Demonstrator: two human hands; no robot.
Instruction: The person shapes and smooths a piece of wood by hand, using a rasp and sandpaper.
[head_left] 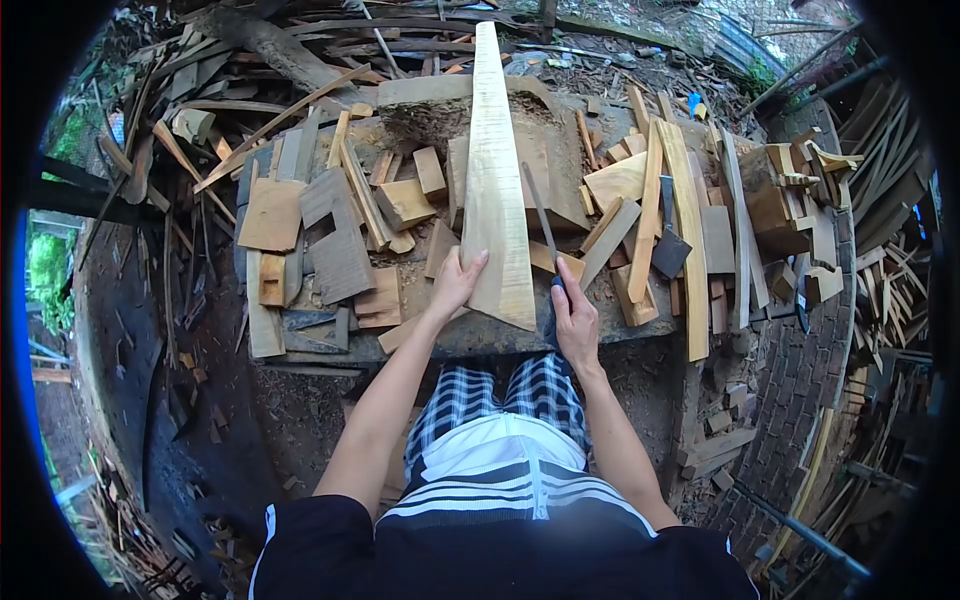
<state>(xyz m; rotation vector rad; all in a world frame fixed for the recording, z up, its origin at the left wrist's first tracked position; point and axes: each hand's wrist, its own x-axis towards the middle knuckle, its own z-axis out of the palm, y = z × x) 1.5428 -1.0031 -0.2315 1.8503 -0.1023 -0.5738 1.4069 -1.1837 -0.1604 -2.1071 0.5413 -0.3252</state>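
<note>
A long pale wooden plank lies lengthwise on the workbench, running away from me and wider at the near end. My left hand grips its near left edge. My right hand is closed around the dark handle of a thin metal file whose blade lies just to the right of the plank, pointing away from me.
Several wood offcuts cover the bench left of the plank and long slats lie to its right. Scrap timber is heaped behind the bench and at the right. Dirt ground lies to the left.
</note>
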